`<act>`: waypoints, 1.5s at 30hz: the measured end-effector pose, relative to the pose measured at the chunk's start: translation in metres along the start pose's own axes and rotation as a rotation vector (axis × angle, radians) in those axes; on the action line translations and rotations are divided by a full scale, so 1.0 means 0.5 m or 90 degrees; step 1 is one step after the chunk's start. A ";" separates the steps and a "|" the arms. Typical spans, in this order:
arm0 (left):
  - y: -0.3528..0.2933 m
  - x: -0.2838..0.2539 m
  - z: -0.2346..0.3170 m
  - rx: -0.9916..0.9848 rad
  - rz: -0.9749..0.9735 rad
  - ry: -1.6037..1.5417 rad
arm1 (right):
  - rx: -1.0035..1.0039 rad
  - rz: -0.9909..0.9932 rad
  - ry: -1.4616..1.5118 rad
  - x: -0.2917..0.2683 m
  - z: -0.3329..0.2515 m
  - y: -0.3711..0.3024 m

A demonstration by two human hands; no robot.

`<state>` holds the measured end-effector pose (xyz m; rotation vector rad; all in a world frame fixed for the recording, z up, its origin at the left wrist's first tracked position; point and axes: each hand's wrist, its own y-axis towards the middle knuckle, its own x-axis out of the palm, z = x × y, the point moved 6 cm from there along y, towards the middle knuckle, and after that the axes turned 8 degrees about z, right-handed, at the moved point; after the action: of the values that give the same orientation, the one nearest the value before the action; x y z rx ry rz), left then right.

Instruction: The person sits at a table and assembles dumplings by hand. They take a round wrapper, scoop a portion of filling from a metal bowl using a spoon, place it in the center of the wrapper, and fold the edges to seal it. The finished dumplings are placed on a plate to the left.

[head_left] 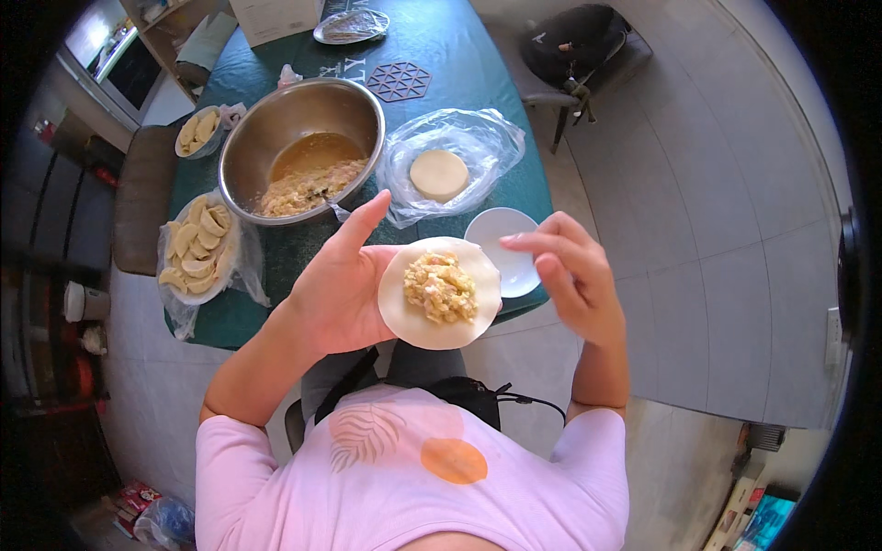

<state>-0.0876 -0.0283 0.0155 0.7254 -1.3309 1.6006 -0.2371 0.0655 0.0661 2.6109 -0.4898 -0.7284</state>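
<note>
A round dumpling wrapper (401,317) lies flat across the fingers of my left hand (335,294), whose thumb sticks up away from it. A mound of pale yellow minced filling (441,289) sits on the middle of the wrapper. My right hand (574,275) hovers over the right edge of a small white bowl (496,223), with nothing in it. Its index finger points left and stands apart from the thumb. The wrapper covers part of the bowl. Behind it, a stack of round wrappers (439,174) rests in an opened clear plastic bag (501,147).
A large steel bowl (363,106) holds filling, liquid and a utensil. Folded dumplings fill a plastic-lined plate (200,298) and a smaller bowl (213,145) at the left. A dark trivet (399,81) and wrapped plate (351,26) lie farther back on the green-covered table (441,46).
</note>
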 end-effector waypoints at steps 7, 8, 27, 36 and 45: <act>-0.002 0.003 -0.004 -0.012 -0.021 -0.025 | -0.122 -0.045 -0.014 0.017 -0.031 -0.018; -0.002 0.001 -0.003 -0.006 -0.012 -0.021 | -0.136 -0.051 -0.001 0.014 -0.033 -0.021; -0.013 -0.013 0.024 0.115 0.036 -0.061 | -0.078 0.064 -0.023 0.046 -0.038 -0.021; -0.029 -0.028 -0.003 0.065 0.022 -0.039 | -0.075 0.003 0.004 0.079 -0.024 -0.019; -0.042 -0.058 0.009 0.149 0.119 0.291 | -0.078 0.053 0.047 0.089 -0.020 -0.023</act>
<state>-0.0570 -0.0399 0.0006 0.3412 -0.9074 1.9526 -0.1931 0.0592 0.0502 2.4776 -0.5112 -0.6129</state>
